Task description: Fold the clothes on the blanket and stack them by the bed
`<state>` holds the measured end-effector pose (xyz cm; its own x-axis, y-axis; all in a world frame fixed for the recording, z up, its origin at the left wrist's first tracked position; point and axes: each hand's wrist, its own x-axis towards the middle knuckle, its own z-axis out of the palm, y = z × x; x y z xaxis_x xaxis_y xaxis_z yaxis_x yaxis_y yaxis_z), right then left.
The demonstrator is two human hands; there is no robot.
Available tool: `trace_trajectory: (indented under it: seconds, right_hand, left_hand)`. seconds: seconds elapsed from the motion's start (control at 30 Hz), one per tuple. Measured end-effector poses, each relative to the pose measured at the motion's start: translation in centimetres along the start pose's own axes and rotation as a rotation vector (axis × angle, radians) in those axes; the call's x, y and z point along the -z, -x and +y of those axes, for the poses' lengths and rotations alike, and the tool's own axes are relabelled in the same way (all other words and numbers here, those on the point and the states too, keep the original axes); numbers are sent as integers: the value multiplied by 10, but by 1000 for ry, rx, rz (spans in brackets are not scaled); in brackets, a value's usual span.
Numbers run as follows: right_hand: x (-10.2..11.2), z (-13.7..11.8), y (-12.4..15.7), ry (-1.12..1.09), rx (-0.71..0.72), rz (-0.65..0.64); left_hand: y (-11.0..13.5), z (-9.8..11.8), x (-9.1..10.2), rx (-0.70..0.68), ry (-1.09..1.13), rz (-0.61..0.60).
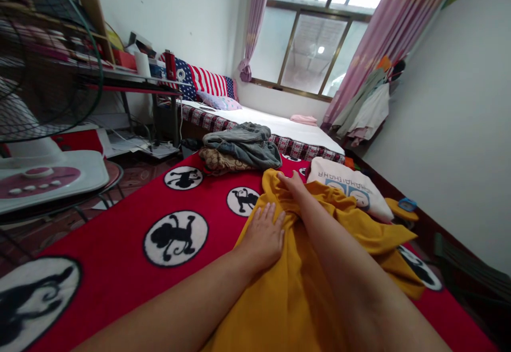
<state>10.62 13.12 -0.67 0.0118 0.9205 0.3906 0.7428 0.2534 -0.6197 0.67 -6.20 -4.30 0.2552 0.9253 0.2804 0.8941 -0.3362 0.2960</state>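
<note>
A mustard-yellow garment (295, 272) lies loosely spread, with folds bunched to the right, on a red blanket (120, 267) patterned with black monkeys in white circles. Its exact kind cannot be made out. My left hand (261, 237) rests flat on the garment's left side, fingers stretched out. Farther forward, my right hand (294, 184) grips the cloth near its far end; its fingers are partly hidden. Just beyond sits a pile of grey-blue clothes (243, 141) over a brown patterned cloth (223, 161).
A white printed pillow (347, 184) lies right of the garment. At the left, a fan (43, 70) stands on a round stool (114, 176) near a cluttered desk (136, 83). A second bed (259, 115) is under the window. Clothes (369, 109) hang at the right wall.
</note>
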Motion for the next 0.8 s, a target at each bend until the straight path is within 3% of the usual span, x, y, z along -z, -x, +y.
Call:
trace_trajectory:
  seconds: [0.1,0.23,0.27,0.4,0.47,0.53,0.6,0.8]
  right_hand:
    - [0,2,4,-129,7,30]
    - [8,13,13,-172,5,456]
    - [9,16,15,-118,-10,480]
    - [14,18,24,199,-151,116]
    - [18,10,23,332,-147,102]
    - [22,-1,19,399,-59,219]
    - [25,-12,14,399,29,239]
    - [12,-26,1,525,42,-149]
  left_hand:
    - [1,0,-2,18,19,44]
    - [1,-2,-7,-5,18,135]
    - [1,-2,-8,-13,17,138]
    - [0,-3,-10,-3,20,105]
    - [0,-3,-9,2,27,90]
    - [0,-2,-8,0,31,83]
    - [0,-1,-6,-12,28,79]
    - [0,0,-2,-102,75,24]
